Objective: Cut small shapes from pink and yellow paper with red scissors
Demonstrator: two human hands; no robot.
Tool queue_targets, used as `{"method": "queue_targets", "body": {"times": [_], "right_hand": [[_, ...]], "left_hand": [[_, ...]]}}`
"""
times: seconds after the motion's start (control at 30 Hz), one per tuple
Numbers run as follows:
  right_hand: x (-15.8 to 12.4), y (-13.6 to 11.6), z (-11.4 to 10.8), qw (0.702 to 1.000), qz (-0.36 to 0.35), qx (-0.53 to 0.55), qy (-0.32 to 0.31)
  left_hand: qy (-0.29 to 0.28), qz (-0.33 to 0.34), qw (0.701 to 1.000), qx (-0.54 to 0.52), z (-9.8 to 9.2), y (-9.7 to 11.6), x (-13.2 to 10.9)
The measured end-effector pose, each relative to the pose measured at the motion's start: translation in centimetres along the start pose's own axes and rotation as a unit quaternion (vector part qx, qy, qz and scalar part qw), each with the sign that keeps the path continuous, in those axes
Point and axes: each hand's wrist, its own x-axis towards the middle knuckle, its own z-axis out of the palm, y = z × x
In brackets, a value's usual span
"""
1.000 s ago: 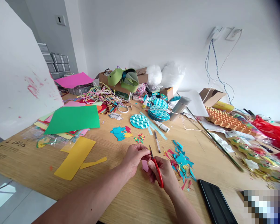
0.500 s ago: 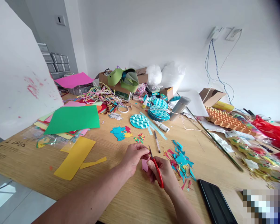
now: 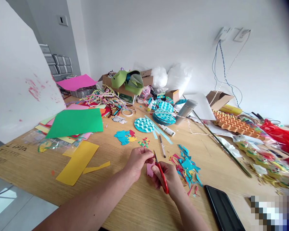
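Note:
My right hand point(image 3: 167, 178) is wrapped round the red handles of a pair of scissors point(image 3: 163, 179), whose dark blades point up and away from me. Close beside the blades, my left hand point(image 3: 141, 162) pinches thumb and fingers together; whatever is between the fingertips is too small to make out. A piece of pink paper point(image 3: 149, 170) shows between the two hands. Just beyond them lies a little heap of tiny coloured paper bits point(image 3: 144, 142). Blue, red and yellow fish-shaped cutouts point(image 3: 122, 137) lie farther left.
Coloured scraps point(image 3: 189, 165) and a black phone point(image 3: 223, 208) are to the right. A pen point(image 3: 162, 146), a blue scalloped paper disc point(image 3: 144, 125) and a glue bottle point(image 3: 168, 130) lie ahead. Yellow paper point(image 3: 77, 163) and a green sheet point(image 3: 75, 123) are at left; a long green stick point(image 3: 227, 152) lies at right.

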Motion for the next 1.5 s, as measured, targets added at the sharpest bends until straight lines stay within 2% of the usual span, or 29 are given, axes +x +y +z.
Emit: {"method": "queue_targets", "body": {"times": [1.13,1.5], "right_hand": [[-0.08,-0.14,-0.07,1.0,-0.015,-0.012,-0.008],[-0.16,0.05,-0.05,1.0,-0.009,-0.014,0.01]], "left_hand": [[-0.019,0.0,0.999,0.026,-0.2,-0.08,0.17],[-0.018,-0.01,1.0,0.007,-0.08,0.31,0.01]]}}
